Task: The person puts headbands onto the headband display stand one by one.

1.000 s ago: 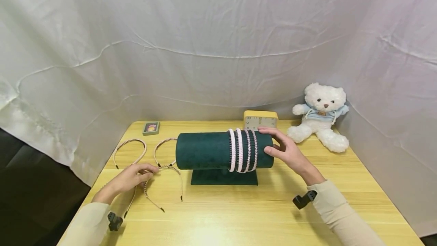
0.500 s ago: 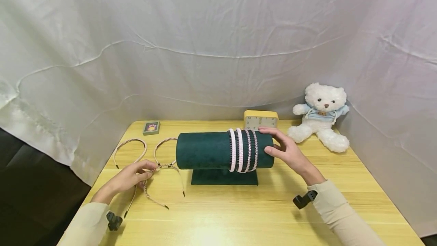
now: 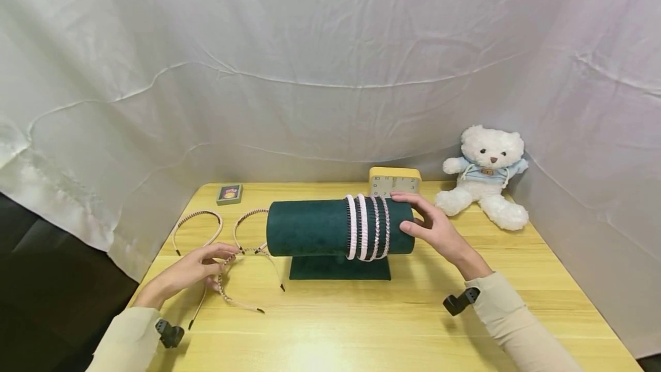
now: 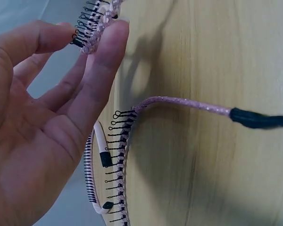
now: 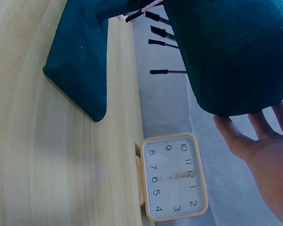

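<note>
In the head view my left hand (image 3: 188,271) is at the left, above the table. Its thumb and a finger pinch a pink beaded headband (image 4: 101,29) with small black wire teeth, whose two legs with dark tips reach rightward. Below this hand lies another toothed headband (image 4: 124,174). A dark green headband stand (image 3: 310,227), a padded roll on a base, occupies the middle. Several pink headbands (image 3: 364,228) circle the roll's right half. At its right end my right hand (image 3: 436,231) holds the roll, thumb on the front, fingers over the top and behind.
Two more headbands lie at the left, a pale one (image 3: 219,224) and one (image 3: 236,228) partly behind the roll. Behind the stand is a yellow clock (image 3: 395,179). A white teddy bear (image 3: 490,148) sits back right; a small grey box (image 3: 229,193) lies back left.
The left hand has tipped the pinched headband slightly, so its dark-tipped legs have swung up and to the right. My right hand and the stand have stayed in place.
</note>
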Tool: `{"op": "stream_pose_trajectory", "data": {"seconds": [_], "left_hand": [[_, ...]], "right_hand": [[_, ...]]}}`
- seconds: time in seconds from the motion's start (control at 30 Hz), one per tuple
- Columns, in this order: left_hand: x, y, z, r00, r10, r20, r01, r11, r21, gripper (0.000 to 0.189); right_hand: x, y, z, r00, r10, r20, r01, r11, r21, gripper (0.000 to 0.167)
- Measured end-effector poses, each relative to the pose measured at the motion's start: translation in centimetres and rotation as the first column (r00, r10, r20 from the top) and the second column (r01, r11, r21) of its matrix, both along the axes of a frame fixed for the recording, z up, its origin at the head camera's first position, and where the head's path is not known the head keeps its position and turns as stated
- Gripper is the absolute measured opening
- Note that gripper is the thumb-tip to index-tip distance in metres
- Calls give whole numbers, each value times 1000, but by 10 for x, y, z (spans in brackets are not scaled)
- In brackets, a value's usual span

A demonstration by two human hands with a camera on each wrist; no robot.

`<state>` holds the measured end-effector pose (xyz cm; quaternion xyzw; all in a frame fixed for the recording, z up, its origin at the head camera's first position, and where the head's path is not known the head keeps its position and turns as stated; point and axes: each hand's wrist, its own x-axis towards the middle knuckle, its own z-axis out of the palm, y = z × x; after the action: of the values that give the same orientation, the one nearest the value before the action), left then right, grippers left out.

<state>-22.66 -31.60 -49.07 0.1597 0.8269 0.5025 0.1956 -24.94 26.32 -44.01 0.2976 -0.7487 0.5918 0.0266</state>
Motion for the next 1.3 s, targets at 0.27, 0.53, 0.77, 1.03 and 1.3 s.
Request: {"op": "stream_pose_trajectory", "data": {"seconds": [0.27, 0.53, 0.77, 1.03, 1.3], "left_hand": [[2, -7, -1, 999, -11, 38, 8, 997, 70, 53], [4, -10, 1, 993, 85, 78, -93, 990, 110, 55], [6, -8, 4, 990, 106, 89, -122, 973, 197, 50], [7, 0, 9, 989, 117, 87, -137, 952, 275, 35], [7, 6, 17, 991, 116, 59, -130, 926, 354, 30]], "right_hand": [[0, -1, 1, 1000, -5, -3, 5, 1000, 9, 54], [0, -1, 1, 1000, -8, -4, 8, 1000, 13, 54], [0, 0, 1, 1000, -7, 2, 7, 1000, 11, 54], [0, 0, 1, 1000, -7, -4, 7, 1000, 9, 53], [0, -1, 1, 1000, -7, -4, 7, 1000, 8, 53]]}}
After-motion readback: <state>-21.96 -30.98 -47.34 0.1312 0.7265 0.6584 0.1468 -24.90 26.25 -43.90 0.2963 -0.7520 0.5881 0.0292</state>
